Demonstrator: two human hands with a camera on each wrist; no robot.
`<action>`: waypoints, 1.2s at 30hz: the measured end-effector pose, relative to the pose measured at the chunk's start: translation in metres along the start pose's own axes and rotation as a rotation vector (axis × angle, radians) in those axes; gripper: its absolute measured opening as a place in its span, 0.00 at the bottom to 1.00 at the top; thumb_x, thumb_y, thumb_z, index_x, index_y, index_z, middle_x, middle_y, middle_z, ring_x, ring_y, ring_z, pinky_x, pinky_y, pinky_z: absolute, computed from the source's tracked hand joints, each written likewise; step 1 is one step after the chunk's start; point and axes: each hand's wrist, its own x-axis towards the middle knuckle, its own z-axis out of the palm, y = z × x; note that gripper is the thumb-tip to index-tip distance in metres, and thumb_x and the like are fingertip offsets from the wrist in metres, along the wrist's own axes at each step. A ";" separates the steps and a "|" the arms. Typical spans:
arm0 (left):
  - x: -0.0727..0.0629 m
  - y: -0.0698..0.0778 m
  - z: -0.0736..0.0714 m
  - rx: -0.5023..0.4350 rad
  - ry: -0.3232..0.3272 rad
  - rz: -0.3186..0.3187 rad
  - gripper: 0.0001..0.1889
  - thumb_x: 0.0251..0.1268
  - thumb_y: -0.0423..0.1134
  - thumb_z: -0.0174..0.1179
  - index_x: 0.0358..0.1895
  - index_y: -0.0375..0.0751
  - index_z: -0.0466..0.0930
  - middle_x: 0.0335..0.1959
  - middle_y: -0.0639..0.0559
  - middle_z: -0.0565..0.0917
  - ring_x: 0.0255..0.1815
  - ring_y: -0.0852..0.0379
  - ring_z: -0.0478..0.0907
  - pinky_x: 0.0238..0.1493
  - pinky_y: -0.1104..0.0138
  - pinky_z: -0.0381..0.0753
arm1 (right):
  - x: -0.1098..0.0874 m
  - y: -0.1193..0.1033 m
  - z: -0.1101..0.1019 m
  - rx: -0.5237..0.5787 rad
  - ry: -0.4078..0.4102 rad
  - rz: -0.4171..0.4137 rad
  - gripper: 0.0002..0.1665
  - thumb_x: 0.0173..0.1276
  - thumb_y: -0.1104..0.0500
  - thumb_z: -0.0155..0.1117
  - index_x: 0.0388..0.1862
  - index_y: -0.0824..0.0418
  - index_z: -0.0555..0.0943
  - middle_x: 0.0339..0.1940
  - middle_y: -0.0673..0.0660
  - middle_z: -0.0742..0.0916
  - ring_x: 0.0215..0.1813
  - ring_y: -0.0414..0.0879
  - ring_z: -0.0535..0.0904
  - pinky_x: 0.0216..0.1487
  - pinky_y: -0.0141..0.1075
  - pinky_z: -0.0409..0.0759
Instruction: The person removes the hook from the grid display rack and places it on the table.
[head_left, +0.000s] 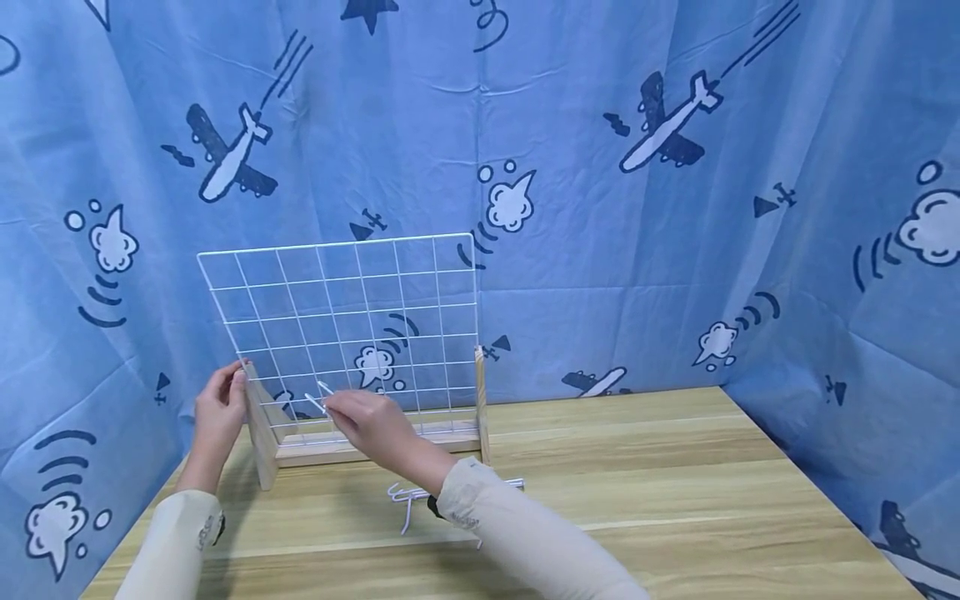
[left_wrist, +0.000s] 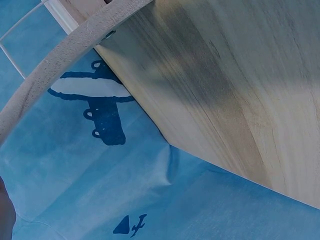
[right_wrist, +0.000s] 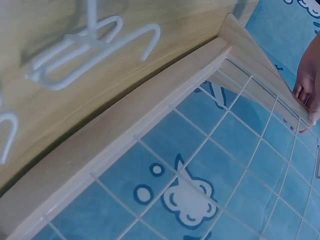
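Note:
A white wire grid panel [head_left: 341, 312] stands upright in a wooden stand [head_left: 378, 442]. My left hand [head_left: 219, 410] grips the top of the stand's left side post [head_left: 261, 433], thumb and fingers at its upper end; the right wrist view also shows this left hand [right_wrist: 309, 82]. In front of the grid's lower left part, my right hand [head_left: 378, 425] pinches a white wire hook [head_left: 315, 403], its two prongs pointing toward the mesh. The rest of that hook is hidden by the fingers.
More white wire hooks [head_left: 405, 496] lie on the wooden table [head_left: 675, 475] in front of the stand, partly covered by my right forearm; the right wrist view shows one hook [right_wrist: 107, 47] closely. A blue curtain [head_left: 570, 275] with printed airplanes hangs behind and at the sides.

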 end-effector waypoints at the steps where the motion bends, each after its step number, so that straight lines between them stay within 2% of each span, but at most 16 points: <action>1: 0.000 0.000 0.000 0.001 0.003 0.003 0.22 0.78 0.41 0.41 0.65 0.30 0.68 0.64 0.37 0.73 0.64 0.45 0.69 0.67 0.67 0.67 | -0.001 0.000 -0.001 -0.009 -0.004 -0.007 0.07 0.62 0.66 0.68 0.40 0.61 0.85 0.39 0.53 0.89 0.45 0.42 0.85 0.56 0.23 0.75; 7: 0.000 -0.003 0.000 0.020 0.006 0.015 0.22 0.78 0.42 0.41 0.64 0.30 0.69 0.63 0.37 0.74 0.61 0.51 0.71 0.62 0.77 0.69 | -0.006 -0.001 -0.010 -0.027 -0.011 -0.036 0.07 0.62 0.67 0.68 0.40 0.61 0.85 0.40 0.52 0.89 0.46 0.41 0.84 0.57 0.22 0.73; 10: 0.000 -0.003 0.000 0.015 0.007 0.024 0.21 0.78 0.41 0.41 0.63 0.29 0.69 0.62 0.36 0.74 0.60 0.52 0.71 0.61 0.78 0.68 | -0.009 0.001 -0.014 -0.029 -0.013 -0.051 0.08 0.61 0.67 0.68 0.39 0.61 0.85 0.40 0.52 0.89 0.46 0.41 0.84 0.57 0.21 0.73; 20: 0.001 -0.002 -0.001 0.002 -0.005 0.013 0.22 0.78 0.42 0.41 0.64 0.30 0.68 0.63 0.38 0.74 0.64 0.45 0.69 0.65 0.71 0.68 | -0.018 0.007 -0.035 -0.021 -0.029 -0.086 0.11 0.59 0.68 0.69 0.42 0.62 0.84 0.41 0.53 0.88 0.48 0.42 0.84 0.59 0.22 0.72; 25: 0.001 -0.001 -0.002 -0.008 -0.026 0.005 0.23 0.79 0.43 0.40 0.66 0.30 0.67 0.65 0.37 0.72 0.65 0.42 0.67 0.68 0.62 0.67 | -0.024 0.009 -0.047 -0.016 -0.034 -0.110 0.12 0.58 0.69 0.70 0.42 0.63 0.84 0.42 0.54 0.88 0.49 0.44 0.84 0.59 0.24 0.72; 32: 0.001 -0.002 -0.002 0.003 -0.012 0.012 0.22 0.78 0.43 0.41 0.64 0.30 0.68 0.64 0.38 0.73 0.63 0.45 0.69 0.65 0.72 0.68 | -0.033 0.013 -0.060 -0.024 -0.051 -0.159 0.14 0.57 0.71 0.70 0.43 0.65 0.84 0.43 0.55 0.88 0.51 0.45 0.83 0.59 0.26 0.74; 36: 0.000 -0.002 -0.002 -0.004 -0.019 0.014 0.23 0.78 0.43 0.40 0.65 0.30 0.67 0.64 0.37 0.73 0.64 0.43 0.68 0.67 0.64 0.67 | -0.039 0.014 -0.065 -0.030 -0.032 -0.215 0.16 0.55 0.71 0.70 0.44 0.66 0.84 0.43 0.56 0.88 0.50 0.47 0.84 0.58 0.28 0.76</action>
